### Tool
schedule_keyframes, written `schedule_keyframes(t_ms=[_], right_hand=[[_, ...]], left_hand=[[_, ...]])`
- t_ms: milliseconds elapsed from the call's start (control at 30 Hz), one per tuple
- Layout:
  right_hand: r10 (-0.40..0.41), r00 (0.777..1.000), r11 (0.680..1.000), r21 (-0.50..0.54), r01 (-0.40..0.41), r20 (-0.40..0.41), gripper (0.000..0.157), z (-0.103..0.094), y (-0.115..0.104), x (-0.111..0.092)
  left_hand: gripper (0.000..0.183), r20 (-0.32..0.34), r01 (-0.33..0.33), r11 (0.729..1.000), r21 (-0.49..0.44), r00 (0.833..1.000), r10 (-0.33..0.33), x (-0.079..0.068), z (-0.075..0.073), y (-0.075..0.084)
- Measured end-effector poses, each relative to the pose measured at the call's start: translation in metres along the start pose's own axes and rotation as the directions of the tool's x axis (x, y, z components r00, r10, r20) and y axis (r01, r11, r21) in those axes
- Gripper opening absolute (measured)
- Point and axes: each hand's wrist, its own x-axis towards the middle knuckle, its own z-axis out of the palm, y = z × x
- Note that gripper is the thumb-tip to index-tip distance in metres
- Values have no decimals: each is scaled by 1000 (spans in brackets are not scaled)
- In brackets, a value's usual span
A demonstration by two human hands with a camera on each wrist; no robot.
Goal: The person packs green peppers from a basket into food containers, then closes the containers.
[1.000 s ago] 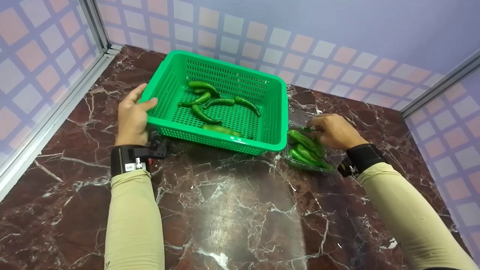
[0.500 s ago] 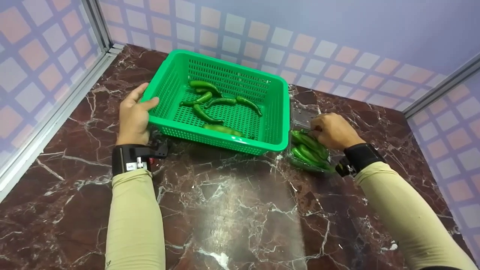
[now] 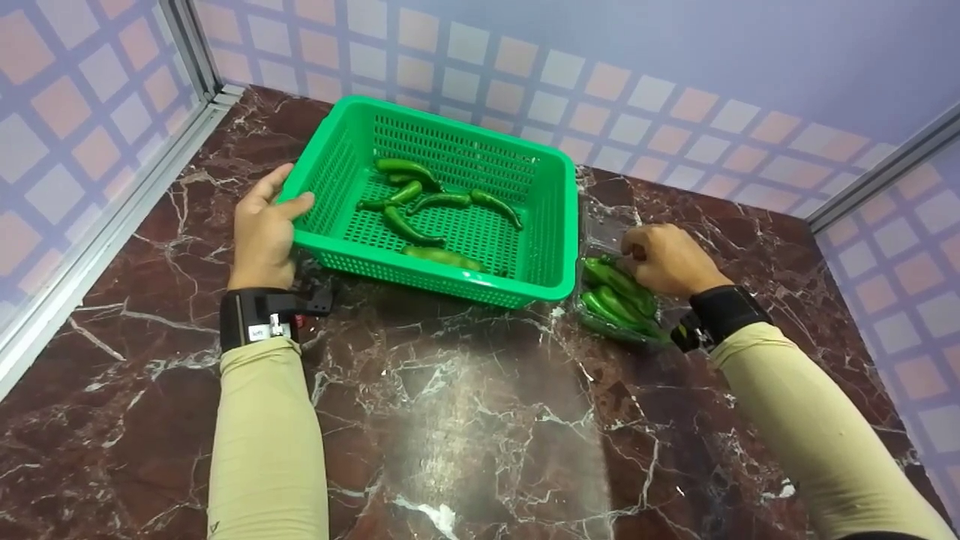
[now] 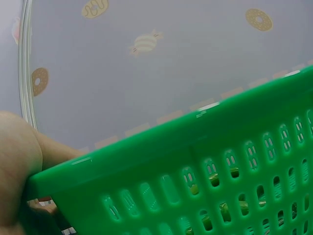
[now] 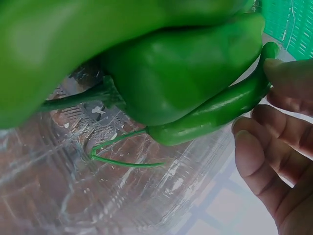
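Note:
My left hand (image 3: 262, 236) grips the left end of a green plastic basket (image 3: 420, 281), thumb over the rim and fingers outside. In the left wrist view the basket's slotted wall (image 4: 156, 161) fills the lower part, with part of the hand at the left edge. Several green peppers (image 3: 416, 225) lie scattered on the basket floor. My right hand (image 3: 667, 259) reaches over a clear plastic container (image 3: 600, 229) of green peppers (image 3: 615, 304). Seen from the right wrist, its thumb and fingers pinch the tip of a slim green chili pepper (image 5: 215, 117), beside a larger pepper (image 5: 181, 68).
The container stands close against the basket's right end. Both rest on a dark red marbled tabletop (image 3: 495, 420). A wall with pastel squares (image 3: 675, 112) runs behind, with side walls at left and right and a metal strip (image 3: 120, 225) along the left edge.
My right hand has shifted slightly to the right over the container, and the green bit at its fingertips is now hidden in the head view. My left hand stays on the basket.

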Motion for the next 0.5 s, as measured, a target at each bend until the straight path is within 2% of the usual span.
schedule_keyframes(t_ms=[200, 400, 500], right_hand=[[-7, 1000, 1000, 11, 7, 11, 8, 0, 0, -1], [-13, 996, 999, -39, 16, 85, 12, -4, -3, 0], [0, 993, 998, -60, 7, 114, 9, -9, -4, 1]], left_hand=[[60, -7, 8, 1000, 30, 1000, -8, -1, -1, 0], [61, -3, 13, 1000, 7, 1000, -13, 0, -2, -1], [61, 0, 15, 1000, -10, 1000, -15, 1, -1, -1]])
